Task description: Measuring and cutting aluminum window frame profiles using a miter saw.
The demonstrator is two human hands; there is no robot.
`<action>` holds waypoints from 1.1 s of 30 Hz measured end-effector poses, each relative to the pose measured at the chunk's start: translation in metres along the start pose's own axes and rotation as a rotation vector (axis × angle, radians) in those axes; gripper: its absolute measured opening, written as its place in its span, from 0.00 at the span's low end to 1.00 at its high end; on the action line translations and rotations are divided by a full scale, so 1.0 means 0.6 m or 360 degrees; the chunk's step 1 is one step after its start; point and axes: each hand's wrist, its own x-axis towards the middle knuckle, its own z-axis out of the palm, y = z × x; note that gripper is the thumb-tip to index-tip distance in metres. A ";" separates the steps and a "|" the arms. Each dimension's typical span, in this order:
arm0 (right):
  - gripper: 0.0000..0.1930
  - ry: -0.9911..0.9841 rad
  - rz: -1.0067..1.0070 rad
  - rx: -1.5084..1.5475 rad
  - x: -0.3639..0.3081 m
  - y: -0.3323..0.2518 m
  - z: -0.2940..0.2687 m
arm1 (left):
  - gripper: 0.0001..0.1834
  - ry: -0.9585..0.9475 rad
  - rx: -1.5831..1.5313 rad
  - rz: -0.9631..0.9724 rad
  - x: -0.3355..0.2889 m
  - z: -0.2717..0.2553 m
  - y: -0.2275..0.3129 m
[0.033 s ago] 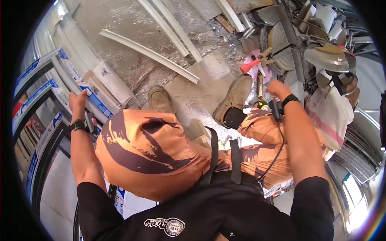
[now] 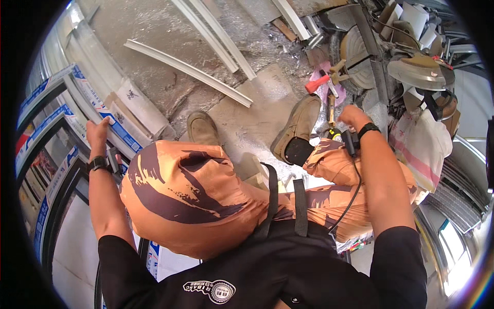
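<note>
My left hand (image 2: 98, 133) is closed round the edge of a dark window frame (image 2: 85, 98) wrapped in blue-and-white protective film, thumb on top. It leans at my left with several similar frames. My right hand (image 2: 353, 118) hovers beside my right knee with its fingers curled; what they hold, if anything, is hidden. Close to it are a yellow-and-black tape measure (image 2: 335, 134) and a narrow tool with a brownish handle (image 2: 331, 110). Just beyond lies a red-handled tool (image 2: 316, 84) on a pink sheet (image 2: 325, 72).
Long white profiles (image 2: 188, 72) lie on the dusty floor ahead. Cardboard (image 2: 257, 98) is under my shoes. Scrap discs (image 2: 417, 72) and offcuts are heaped at the far right, near a white sack (image 2: 422, 144). A black cable (image 2: 352, 203) crosses my right thigh.
My right hand has dropped slightly toward my knee, and its thumb side shows more. The left hand keeps its hold on the frame.
</note>
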 end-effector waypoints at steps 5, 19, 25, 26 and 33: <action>0.23 -0.0133 -0.0079 0.0135 0.044 0.024 0.085 | 0.31 -0.0020 -0.0090 0.0030 0.015 0.012 -0.025; 0.19 -0.0588 -0.0311 0.1349 0.219 0.146 0.283 | 0.21 -0.0192 -0.0311 -0.0446 -0.031 -0.048 0.045; 0.20 -0.0719 0.0193 0.1500 0.147 0.102 0.179 | 0.22 -0.0313 -0.0437 -0.0454 -0.053 -0.084 0.089; 0.20 -0.0787 0.0209 0.1506 0.115 0.089 0.140 | 0.23 -0.0291 -0.0447 -0.0497 -0.053 -0.086 0.090; 0.17 -0.0211 -0.0511 0.0909 -0.118 -0.066 -0.069 | 0.17 -0.0024 -0.0217 -0.0545 -0.066 -0.056 0.111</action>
